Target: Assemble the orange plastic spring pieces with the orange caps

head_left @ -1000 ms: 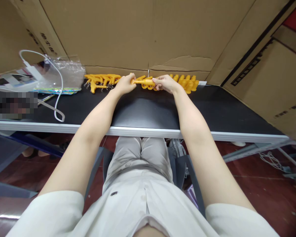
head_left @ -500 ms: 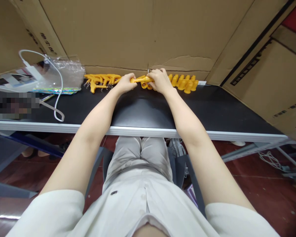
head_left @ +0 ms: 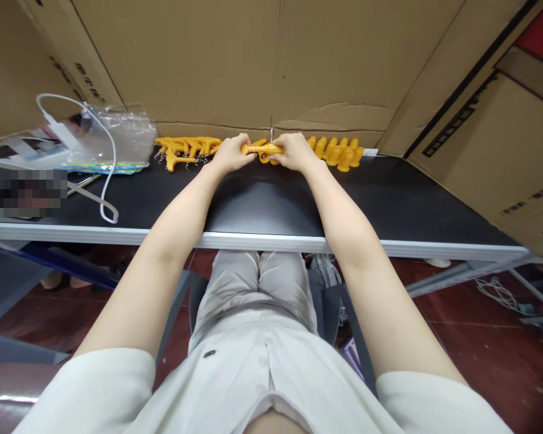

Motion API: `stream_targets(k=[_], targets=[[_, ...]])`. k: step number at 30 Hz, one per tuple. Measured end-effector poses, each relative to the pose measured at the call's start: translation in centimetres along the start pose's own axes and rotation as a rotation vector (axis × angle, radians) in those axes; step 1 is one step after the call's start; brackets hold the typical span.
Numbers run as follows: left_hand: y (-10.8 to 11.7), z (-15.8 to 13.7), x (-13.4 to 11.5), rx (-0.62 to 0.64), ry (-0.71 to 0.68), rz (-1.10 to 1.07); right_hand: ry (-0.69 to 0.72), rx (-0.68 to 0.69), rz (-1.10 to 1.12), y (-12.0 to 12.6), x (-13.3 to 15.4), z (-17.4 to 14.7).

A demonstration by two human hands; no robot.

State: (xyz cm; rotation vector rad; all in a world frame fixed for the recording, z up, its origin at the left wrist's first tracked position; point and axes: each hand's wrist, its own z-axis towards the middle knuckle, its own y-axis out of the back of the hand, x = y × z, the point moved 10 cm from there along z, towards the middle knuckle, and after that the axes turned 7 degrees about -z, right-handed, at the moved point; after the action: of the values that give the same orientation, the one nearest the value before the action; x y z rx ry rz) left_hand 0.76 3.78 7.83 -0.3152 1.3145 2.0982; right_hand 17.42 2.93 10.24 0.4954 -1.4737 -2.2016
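Both hands meet over the back of the black desk, closed on one long yellow plastic piece point(head_left: 261, 148). My left hand point(head_left: 231, 154) pinches its left end between thumb and fingers. At the other end, my right hand point(head_left: 297, 152) has its fingers wrapped round it. What exactly the piece is cannot be made out. Below and behind it, more yellow parts point(head_left: 264, 158) with round openings are partly hidden. Left of my left hand lies a row of yellow branched parts point(head_left: 187, 146) with small metal coils. Several yellow bottle-shaped parts point(head_left: 344, 154) stand right of my right hand.
A clear plastic bag point(head_left: 127, 129) and a white cable point(head_left: 112, 144) lie on the left of the desk. Cardboard panels point(head_left: 271, 60) wall the back and right side. The desk's metal front edge point(head_left: 262, 242) runs under my forearms.
My right hand's fingers have lowered and curled closer round the yellow piece, which now sits more level. My left hand has shifted very slightly right. The rows of parts stay put.
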Motion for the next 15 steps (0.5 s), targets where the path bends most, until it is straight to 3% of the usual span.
stream_targets(k=[7, 15], targets=[[-0.2, 0.1, 0.3, 0.011, -0.003, 0.018, -0.045, 0.033, 0.142, -0.5, -0.7, 0.1], [-0.6, -0.2, 0.3, 0.032, 0.0, 0.071, -0.152, 0.162, 0.385, -2.1, -1.4, -0.3]])
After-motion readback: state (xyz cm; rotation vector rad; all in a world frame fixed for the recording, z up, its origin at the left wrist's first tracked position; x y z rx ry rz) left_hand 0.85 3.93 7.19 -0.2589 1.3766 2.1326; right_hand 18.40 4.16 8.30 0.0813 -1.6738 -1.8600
